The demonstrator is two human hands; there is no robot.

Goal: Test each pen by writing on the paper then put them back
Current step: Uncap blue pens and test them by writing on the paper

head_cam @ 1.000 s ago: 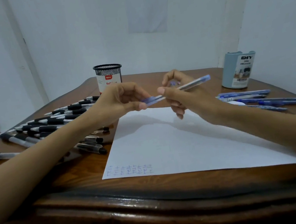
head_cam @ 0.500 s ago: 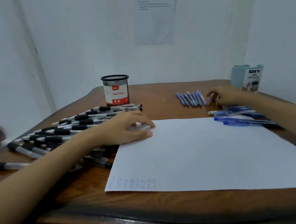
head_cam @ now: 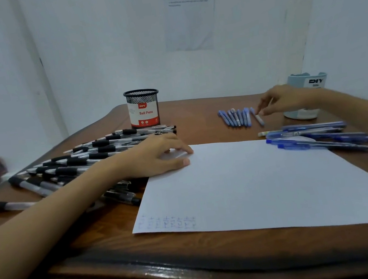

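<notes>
Both hands have let go of the blue pen they held above the paper (head_cam: pixel 257 188) a second ago. One short row of test marks (head_cam: pixel 167 224) sits at its near left corner, so most of the testing seems still to be done. The left hand (head_cam: pixel 157 157) rests relaxed on its far left corner, holding nothing. Black pens (head_cam: pixel 74 163) lie left of it and blue pens (head_cam: pixel 316 136) at its right. Beyond it, the right hand (head_cam: pixel 287 100) touches a loose cap (head_cam: pixel 259 119); I cannot tell whether it pinches it.
</notes>
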